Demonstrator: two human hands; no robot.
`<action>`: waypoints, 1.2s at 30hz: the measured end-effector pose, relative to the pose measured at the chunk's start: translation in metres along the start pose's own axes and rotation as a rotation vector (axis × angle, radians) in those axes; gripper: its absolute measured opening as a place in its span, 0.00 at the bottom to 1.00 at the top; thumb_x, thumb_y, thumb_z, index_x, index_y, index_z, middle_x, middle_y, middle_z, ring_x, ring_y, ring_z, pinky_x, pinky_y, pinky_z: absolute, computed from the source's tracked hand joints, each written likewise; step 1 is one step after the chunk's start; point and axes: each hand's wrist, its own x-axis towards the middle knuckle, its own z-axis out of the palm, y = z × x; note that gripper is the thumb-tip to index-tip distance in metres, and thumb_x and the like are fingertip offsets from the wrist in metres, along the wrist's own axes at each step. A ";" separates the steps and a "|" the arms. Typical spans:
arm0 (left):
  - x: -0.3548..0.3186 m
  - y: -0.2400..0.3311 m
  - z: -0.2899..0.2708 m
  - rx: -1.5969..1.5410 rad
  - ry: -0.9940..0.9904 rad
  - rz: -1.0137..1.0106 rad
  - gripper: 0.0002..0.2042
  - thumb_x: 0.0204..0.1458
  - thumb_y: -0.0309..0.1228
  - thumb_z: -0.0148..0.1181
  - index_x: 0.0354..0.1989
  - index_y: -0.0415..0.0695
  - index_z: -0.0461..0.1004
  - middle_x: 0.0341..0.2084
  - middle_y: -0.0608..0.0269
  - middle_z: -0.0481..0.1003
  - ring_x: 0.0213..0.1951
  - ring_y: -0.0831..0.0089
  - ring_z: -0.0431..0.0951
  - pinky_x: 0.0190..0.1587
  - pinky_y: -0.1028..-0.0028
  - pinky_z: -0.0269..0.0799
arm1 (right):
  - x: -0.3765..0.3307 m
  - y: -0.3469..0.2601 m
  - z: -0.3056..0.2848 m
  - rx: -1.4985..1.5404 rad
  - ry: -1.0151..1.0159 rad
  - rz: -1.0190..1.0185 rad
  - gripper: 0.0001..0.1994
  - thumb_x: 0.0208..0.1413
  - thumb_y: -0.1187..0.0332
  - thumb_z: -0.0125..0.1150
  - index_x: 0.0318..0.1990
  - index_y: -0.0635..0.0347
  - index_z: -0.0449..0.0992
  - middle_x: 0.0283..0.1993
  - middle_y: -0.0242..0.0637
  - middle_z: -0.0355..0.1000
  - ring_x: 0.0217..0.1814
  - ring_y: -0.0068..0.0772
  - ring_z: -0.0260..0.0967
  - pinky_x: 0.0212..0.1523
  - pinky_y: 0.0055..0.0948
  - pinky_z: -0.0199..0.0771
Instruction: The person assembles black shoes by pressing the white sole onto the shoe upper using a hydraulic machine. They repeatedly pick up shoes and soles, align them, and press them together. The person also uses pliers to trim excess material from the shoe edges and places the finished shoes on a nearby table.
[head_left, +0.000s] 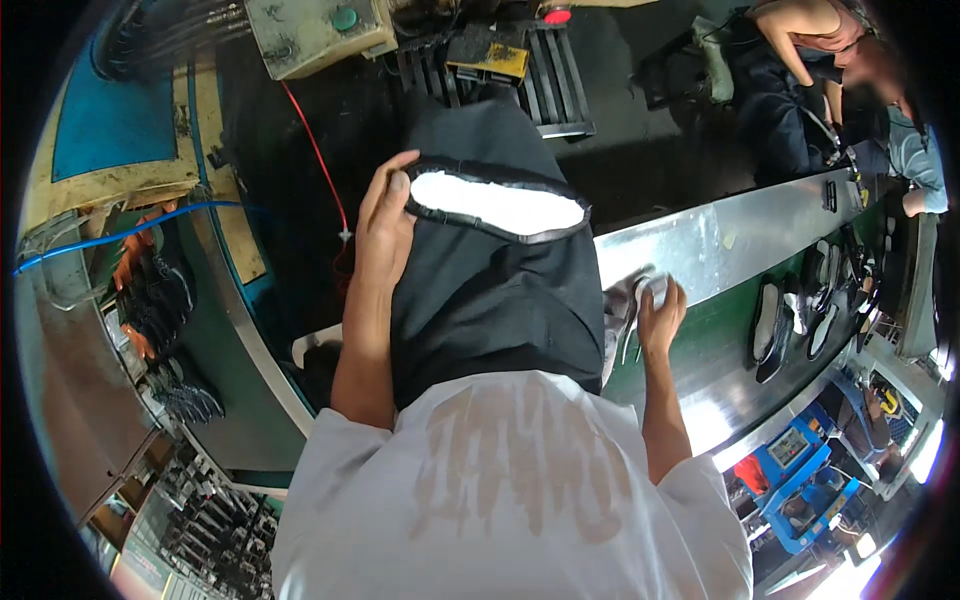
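Observation:
My left hand grips one end of a black shoe upper, thumb and fingers closed on its edge. The shoe lies across my knees with its underside up, showing a long white bottom ringed by a dark, gathered rim. My right hand is off to the right of my lap, beside the metal edge of the bench. Its fingers are curled around a small whitish piece, with greyish, crumpled material hanging next to it. What exactly that piece is, I cannot make out.
To the right, a green belt with a metal edge carries several shoes. Black shoes stand on the left. A control box, a red cable and a slatted metal stand are ahead. A co-worker sits far right.

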 end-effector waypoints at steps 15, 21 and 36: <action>0.013 0.008 0.005 0.812 0.028 0.197 0.17 0.70 0.33 0.59 0.64 0.43 0.76 0.57 0.54 0.77 0.60 0.63 0.76 0.65 0.65 0.69 | -0.048 0.029 -0.019 0.992 -0.263 0.676 0.26 0.75 0.49 0.47 0.53 0.68 0.78 0.34 0.38 0.72 0.34 0.29 0.73 0.35 0.34 0.75; 0.008 0.001 0.020 0.652 0.082 0.294 0.14 0.62 0.29 0.65 0.56 0.42 0.83 0.52 0.57 0.77 0.55 0.64 0.78 0.59 0.68 0.73 | 0.038 -0.177 -0.115 0.817 -0.841 0.109 0.21 0.76 0.59 0.54 0.59 0.72 0.76 0.34 0.37 0.76 0.32 0.25 0.72 0.35 0.29 0.72; 0.002 -0.002 0.004 0.681 -0.095 0.343 0.17 0.73 0.30 0.49 0.64 0.40 0.76 0.59 0.51 0.76 0.63 0.56 0.74 0.68 0.61 0.65 | 0.044 -0.314 -0.108 0.479 -1.150 -0.129 0.16 0.77 0.67 0.51 0.56 0.75 0.74 0.48 0.48 0.80 0.48 0.37 0.84 0.43 0.35 0.91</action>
